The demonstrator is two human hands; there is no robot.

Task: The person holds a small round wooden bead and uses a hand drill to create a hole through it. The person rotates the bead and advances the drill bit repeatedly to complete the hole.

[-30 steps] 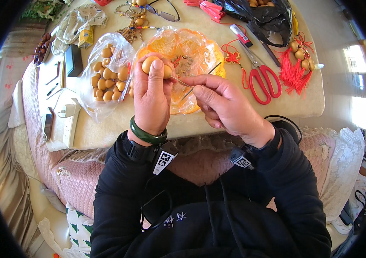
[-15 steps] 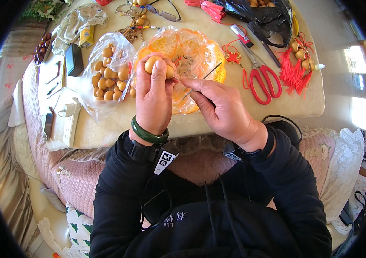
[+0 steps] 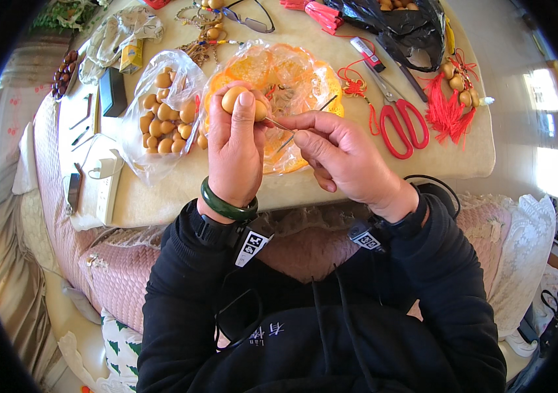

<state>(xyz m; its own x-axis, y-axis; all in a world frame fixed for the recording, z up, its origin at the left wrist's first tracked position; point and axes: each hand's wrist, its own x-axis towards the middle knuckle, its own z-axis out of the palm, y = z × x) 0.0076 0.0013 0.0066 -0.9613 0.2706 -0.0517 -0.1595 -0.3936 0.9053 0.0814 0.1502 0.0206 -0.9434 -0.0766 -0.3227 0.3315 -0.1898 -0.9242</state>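
So, your left hand [image 3: 234,147] was closed around smooth, round, tan beads [image 3: 232,99], at least two showing beside the thumb. A glossy, dark green bangle [image 3: 228,204] circled that wrist. Your right hand [image 3: 344,157], just apart from the left, had thumb and forefinger pinched on a thin metal needle-like tool [image 3: 281,126] that pointed toward the beads; you couldn't tell whether its tip entered one. A thin, dark rod [image 3: 327,103] passed behind the right forefinger, its hold unclear. Beyond your hands sat an orange, lacy-patterned bowl [image 3: 332,78] lined with clear film. Left of it, a clear plastic bag [image 3: 186,67] held more tan beads; right of it, a red knotted cord [image 3: 355,87], red-handled metal scissors [image 3: 397,103] and bright red tassels [image 3: 447,108] lay on the cream-coloured table [image 3: 157,206].
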